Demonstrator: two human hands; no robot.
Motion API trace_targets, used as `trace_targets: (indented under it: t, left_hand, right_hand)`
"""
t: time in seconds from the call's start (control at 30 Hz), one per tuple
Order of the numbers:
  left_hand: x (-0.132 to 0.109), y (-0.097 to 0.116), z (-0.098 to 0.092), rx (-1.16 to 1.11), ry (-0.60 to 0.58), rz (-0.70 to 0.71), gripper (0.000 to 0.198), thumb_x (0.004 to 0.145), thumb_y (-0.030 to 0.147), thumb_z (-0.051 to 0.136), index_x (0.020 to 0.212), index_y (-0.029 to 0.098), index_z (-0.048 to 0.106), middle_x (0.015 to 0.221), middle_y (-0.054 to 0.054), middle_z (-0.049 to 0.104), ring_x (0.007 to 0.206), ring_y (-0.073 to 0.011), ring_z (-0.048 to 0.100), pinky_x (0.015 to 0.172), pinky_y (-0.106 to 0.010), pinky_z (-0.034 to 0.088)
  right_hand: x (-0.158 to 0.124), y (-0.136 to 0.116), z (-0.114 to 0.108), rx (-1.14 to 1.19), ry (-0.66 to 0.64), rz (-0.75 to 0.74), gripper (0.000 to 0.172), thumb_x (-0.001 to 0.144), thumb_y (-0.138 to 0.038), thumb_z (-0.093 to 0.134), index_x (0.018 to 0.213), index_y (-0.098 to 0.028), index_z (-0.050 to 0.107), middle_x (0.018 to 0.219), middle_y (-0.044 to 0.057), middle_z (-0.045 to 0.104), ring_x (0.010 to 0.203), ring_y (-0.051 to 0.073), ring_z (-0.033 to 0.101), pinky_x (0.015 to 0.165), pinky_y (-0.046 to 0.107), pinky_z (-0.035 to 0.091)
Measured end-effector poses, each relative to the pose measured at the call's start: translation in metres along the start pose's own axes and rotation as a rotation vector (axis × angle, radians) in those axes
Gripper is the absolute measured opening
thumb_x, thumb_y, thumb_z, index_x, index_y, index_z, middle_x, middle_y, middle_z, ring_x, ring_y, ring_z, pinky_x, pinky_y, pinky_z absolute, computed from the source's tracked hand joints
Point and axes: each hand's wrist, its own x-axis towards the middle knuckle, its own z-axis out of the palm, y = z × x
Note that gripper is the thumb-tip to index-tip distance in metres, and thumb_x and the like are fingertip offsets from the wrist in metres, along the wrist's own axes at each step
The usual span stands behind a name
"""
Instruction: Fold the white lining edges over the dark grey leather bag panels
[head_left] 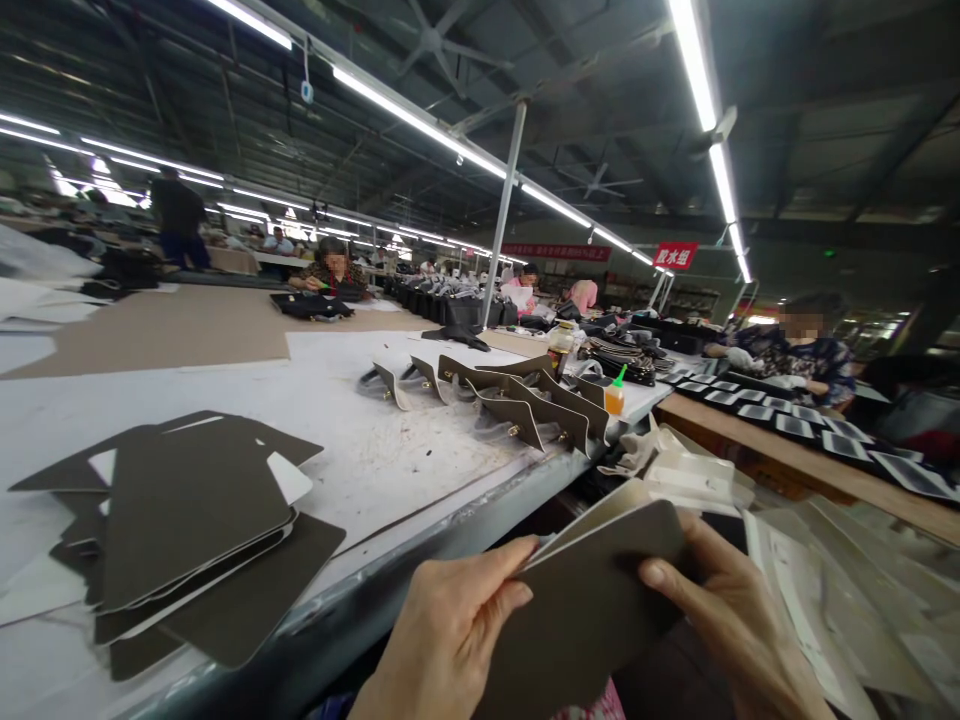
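A dark olive-brown panel (589,605) with rounded corners and a pale back layer is held in front of me, beyond the table's front edge. My left hand (457,620) pinches its left edge between thumb and fingers. On the upper right corner, my right hand (731,600) grips it with the thumb on the dark face and the fingers behind. To the left, a loose pile of similar dark panels (199,510) lies on the table. Farther back stand several bent brown flap pieces (517,400) with small metal fittings.
The white-covered table (375,470) has a metal front edge. A small glue bottle (615,392) with a green nozzle stands by the flap pieces. Pale sheets (847,590) hang at my right. A co-worker (795,345) sits behind a bench of black pieces; another person (330,270) works across the table.
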Motion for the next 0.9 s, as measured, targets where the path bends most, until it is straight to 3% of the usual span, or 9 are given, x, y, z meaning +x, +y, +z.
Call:
trace_targets:
  t: [0.2, 0.37, 0.57, 0.73, 0.9]
  left_hand:
    - [-0.005, 0.000, -0.003, -0.022, -0.009, 0.030, 0.028, 0.098, 0.019, 0.057, 0.119, 0.018, 0.074, 0.085, -0.004, 0.080, 0.077, -0.0176, 0.077, 0.072, -0.022, 0.059]
    - [-0.007, 0.002, -0.003, 0.049, 0.024, 0.073, 0.024, 0.097, 0.022, 0.059, 0.114, 0.019, 0.076, 0.098, -0.007, 0.082, 0.081, -0.0194, 0.078, 0.065, -0.020, 0.060]
    - [-0.002, 0.006, -0.005, 0.070, 0.086, 0.267, 0.030, 0.102, 0.030, 0.052, 0.110, 0.011, 0.075, 0.094, -0.012, 0.082, 0.063, -0.0161, 0.076, 0.056, -0.018, 0.060]
    - [-0.002, 0.004, -0.007, 0.115, 0.080, 0.324, 0.030, 0.102, 0.028, 0.052, 0.115, 0.012, 0.073, 0.097, -0.012, 0.082, 0.074, -0.0192, 0.079, 0.061, -0.019, 0.062]
    - [-0.002, 0.000, -0.008, 0.079, 0.049, 0.333, 0.028, 0.100, 0.021, 0.056, 0.123, 0.017, 0.071, 0.079, -0.005, 0.081, 0.080, -0.0197, 0.080, 0.069, -0.021, 0.064]
  right_hand:
    - [-0.001, -0.001, 0.003, 0.077, 0.029, 0.024, 0.031, 0.072, -0.048, 0.085, 0.079, -0.022, 0.071, 0.077, 0.001, 0.065, 0.070, 0.016, 0.054, 0.060, 0.020, 0.046]
    - [0.004, 0.002, 0.006, 0.147, 0.002, 0.010, 0.039, 0.071, -0.050, 0.086, 0.070, -0.019, 0.063, 0.072, 0.000, 0.058, 0.065, 0.014, 0.051, 0.056, 0.019, 0.043]
    - [0.008, 0.006, 0.009, 0.174, -0.006, -0.013, 0.044, 0.070, -0.051, 0.086, 0.065, -0.018, 0.058, 0.066, -0.002, 0.053, 0.059, 0.011, 0.045, 0.052, 0.018, 0.037]
    - [0.006, 0.005, 0.012, 0.171, 0.001, -0.010, 0.042, 0.072, -0.050, 0.085, 0.068, -0.018, 0.058, 0.064, -0.003, 0.050, 0.057, 0.011, 0.042, 0.050, 0.020, 0.034]
    - [0.006, 0.003, 0.015, 0.156, 0.018, -0.007, 0.041, 0.073, -0.050, 0.084, 0.070, -0.018, 0.059, 0.066, -0.003, 0.050, 0.059, 0.011, 0.042, 0.051, 0.021, 0.034]
